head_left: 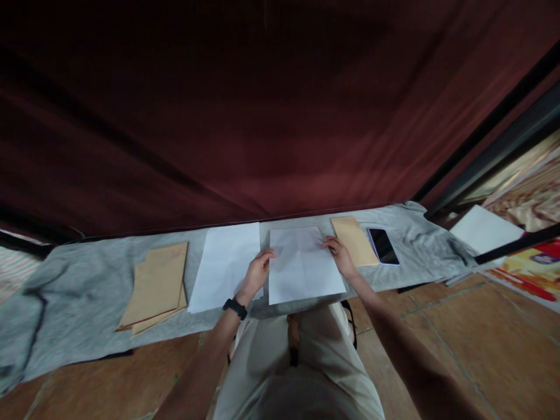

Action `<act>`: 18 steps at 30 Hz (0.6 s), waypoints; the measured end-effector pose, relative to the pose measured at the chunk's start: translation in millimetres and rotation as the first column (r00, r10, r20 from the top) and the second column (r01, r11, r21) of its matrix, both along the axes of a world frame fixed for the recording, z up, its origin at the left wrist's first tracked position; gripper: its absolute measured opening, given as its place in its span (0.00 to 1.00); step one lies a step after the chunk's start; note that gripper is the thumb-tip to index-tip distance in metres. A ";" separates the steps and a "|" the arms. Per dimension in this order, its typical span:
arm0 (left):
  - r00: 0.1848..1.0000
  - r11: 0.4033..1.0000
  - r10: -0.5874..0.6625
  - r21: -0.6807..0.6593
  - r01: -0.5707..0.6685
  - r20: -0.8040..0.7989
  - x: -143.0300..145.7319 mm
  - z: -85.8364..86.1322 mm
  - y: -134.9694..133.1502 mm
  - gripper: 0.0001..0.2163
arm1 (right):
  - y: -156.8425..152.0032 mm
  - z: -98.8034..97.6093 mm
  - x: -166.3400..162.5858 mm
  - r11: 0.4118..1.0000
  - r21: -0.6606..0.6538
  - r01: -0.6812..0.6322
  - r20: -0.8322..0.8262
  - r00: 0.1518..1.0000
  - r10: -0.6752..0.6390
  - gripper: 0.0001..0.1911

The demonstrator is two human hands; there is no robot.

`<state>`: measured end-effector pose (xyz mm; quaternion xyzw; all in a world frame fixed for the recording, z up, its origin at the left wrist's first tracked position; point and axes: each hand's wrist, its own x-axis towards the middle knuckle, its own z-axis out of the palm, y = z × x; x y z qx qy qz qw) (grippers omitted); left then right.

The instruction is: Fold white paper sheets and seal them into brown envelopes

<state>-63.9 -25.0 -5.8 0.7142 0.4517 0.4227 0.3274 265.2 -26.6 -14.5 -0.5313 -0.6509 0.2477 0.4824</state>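
A white sheet of paper (304,265) with faint creases lies in front of me on the grey cloth. My left hand (258,271), with a dark watch on its wrist, pinches the sheet's left edge. At the upper right edge, my right hand (340,255) is closed on the same sheet. Just left of it is a stack of white paper (227,256), partly behind my left hand. Beyond my right hand a brown envelope (355,239) lies flat, its near side close to my wrist. Farther left rests a pile of brown envelopes (157,280), slightly fanned.
A phone (384,246) lies right of the single envelope. Grey cloth (420,251) covers the long narrow surface, with a dark red curtain (262,146) behind it. At the far right are a white box-like object (486,230), a dark frame bar and a red-yellow printed package (531,268).
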 end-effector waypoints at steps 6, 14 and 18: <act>0.960 0.999 -0.008 0.039 0.020 -0.281 1.8 -19.3 -12.7 0.22 | -7.9 -17.8 9.3 0.998 -0.025 -0.063 0.294 0.953 0.068 0.18; 0.788 0.994 0.089 0.107 -0.030 -0.609 18.0 -1.1 -34.7 0.22 | -27.0 -15.8 -15.1 1.000 -0.013 -0.018 0.360 0.933 0.022 0.21; 0.762 0.984 0.149 0.169 -0.053 -0.630 57.3 -1.9 -53.6 0.23 | -41.4 -16.7 -60.6 0.983 -0.025 -0.182 0.449 0.876 0.174 0.23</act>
